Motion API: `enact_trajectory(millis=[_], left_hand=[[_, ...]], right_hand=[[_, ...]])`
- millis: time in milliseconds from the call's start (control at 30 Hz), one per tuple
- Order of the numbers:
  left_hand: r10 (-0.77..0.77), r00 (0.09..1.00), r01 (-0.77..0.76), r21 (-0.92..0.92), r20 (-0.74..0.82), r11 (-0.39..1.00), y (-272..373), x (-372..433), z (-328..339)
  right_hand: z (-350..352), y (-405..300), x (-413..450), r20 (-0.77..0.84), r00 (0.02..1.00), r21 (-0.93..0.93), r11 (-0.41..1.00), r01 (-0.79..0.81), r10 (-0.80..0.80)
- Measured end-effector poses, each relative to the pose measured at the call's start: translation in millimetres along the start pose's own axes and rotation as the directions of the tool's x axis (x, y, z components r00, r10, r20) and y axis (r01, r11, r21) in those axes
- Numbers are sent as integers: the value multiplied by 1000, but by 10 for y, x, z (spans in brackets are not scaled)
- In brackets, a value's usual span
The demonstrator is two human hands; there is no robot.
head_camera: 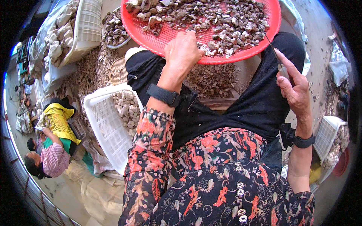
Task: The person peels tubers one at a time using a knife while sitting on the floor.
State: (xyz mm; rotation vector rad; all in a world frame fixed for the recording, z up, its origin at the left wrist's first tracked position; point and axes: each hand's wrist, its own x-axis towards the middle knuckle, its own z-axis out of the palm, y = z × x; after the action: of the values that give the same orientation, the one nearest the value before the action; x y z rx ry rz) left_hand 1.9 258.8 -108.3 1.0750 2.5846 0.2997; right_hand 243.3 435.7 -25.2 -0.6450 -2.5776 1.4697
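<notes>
A round red plastic sieve tray (158,48) rests across my knees, holding many small dark-and-pale chunks (226,34), with larger pieces at its upper left. My left hand (183,49) reaches over the tray's near rim, fingers bent down at the mesh; whether anything is between the fingertips is hidden. At the right, outside the rim, my right hand (294,84) grips the pale handle of a thin-bladed knife (274,52), its blade pointing up and left towards the tray. The forefinger lies along the blade's base. Below the tray, between my legs, lies a heap of brown flakes (213,80).
On the left stand a white plastic basket (106,135) of pale chunks, a woven round tray (114,73), a bowl (118,45) of dark pieces and a large crate (87,31). Another person (56,158) sits further left. At right is another white basket (328,135).
</notes>
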Motion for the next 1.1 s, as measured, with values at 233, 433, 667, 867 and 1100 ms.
enact_trajectory(millis=[233,433,667,867,1100], left_hand=[[36,994,-31,44,-105,999,-76,151,253],[-205,970,241,-653,133,718,-213,145,117],[-218,964,241,-845,151,478,-197,138,60],[-201,977,190,-746,76,639,-284,187,136],[-51,998,53,-55,34,997,-193,214,190]], right_hand=[[-59,-48,-12,63,989,24,990,-138,137],[-8,0,-15,-16,1000,8,1000,12,-12],[-13,-42,-30,-4,998,16,998,-56,57],[26,-11,-7,-36,999,-22,1000,21,-22],[4,-80,3,1,999,-5,999,-52,52]])
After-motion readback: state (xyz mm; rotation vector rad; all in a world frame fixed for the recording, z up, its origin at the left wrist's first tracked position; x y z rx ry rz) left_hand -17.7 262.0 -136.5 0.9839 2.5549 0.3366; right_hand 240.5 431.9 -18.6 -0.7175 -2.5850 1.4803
